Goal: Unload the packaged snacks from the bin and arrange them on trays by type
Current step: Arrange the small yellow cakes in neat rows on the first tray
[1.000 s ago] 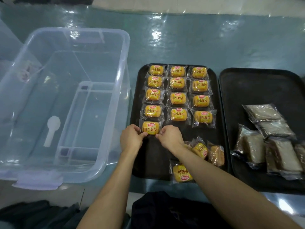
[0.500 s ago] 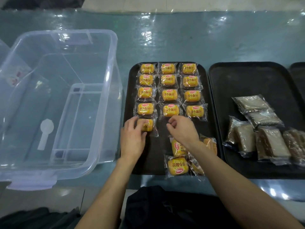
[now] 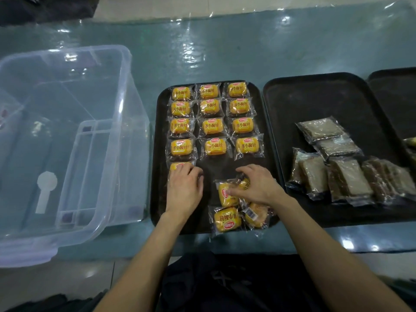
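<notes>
Seventeen yellow bread packets (image 3: 212, 126), thirteen set in rows and four loose in a heap, and what look like six brown cake packets (image 3: 347, 179), the rightmost hard to separate, are spread over three black trays (image 3: 304, 97) beside one clear plastic bin (image 3: 135, 113).

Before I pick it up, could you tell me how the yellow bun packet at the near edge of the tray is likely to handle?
The yellow bun packet is probably light and squashable: a small puffy roll in loose film. The glossy wrapper looks slippery, so a push would likely slide it, perhaps off the near rim of the black tray.
</notes>
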{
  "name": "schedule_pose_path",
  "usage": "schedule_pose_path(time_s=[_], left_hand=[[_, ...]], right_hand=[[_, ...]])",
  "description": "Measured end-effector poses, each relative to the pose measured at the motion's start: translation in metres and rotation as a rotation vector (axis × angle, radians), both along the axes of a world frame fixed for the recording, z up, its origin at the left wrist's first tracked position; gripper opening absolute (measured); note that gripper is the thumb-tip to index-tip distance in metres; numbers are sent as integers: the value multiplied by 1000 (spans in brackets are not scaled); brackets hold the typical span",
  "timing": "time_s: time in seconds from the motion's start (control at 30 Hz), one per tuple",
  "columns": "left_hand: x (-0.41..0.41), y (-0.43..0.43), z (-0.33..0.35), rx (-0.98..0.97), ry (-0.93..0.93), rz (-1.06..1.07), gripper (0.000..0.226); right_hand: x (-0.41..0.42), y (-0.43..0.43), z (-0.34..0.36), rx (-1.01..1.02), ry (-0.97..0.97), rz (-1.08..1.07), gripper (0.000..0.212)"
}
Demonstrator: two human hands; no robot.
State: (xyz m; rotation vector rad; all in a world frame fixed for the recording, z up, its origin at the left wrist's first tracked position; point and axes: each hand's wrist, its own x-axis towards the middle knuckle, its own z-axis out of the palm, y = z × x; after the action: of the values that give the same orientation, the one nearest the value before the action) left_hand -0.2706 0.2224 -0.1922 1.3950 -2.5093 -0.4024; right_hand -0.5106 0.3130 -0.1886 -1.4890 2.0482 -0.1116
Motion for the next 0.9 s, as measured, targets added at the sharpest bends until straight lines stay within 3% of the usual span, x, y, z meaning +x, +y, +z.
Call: schedule_pose_path(time_s=[0.13,0.3,0.53,0.7,0.8,0.9], left_hand=[[-37,-5,1,236,-115,-127,26],[-69,-11,-10,410,-323,-163,43],[-72,-19,-6,699,-207,-42,12],[-50,-25,13,697,-2,36,9],[-33,-32,36,640,164,37,12],[-19,-41,61,640,234,-34,20]], right_hand=[[-5,11,-9,94,91,19,114],[-11,27,-16,-10,93,-13,102],[-13,32,-25,-81,75,-28,101],[-14,28,-17,-113,45,-36,95],[-7,11,10,-301,-116,-160,71],[7,-16,44,-241,-528,-243,55]])
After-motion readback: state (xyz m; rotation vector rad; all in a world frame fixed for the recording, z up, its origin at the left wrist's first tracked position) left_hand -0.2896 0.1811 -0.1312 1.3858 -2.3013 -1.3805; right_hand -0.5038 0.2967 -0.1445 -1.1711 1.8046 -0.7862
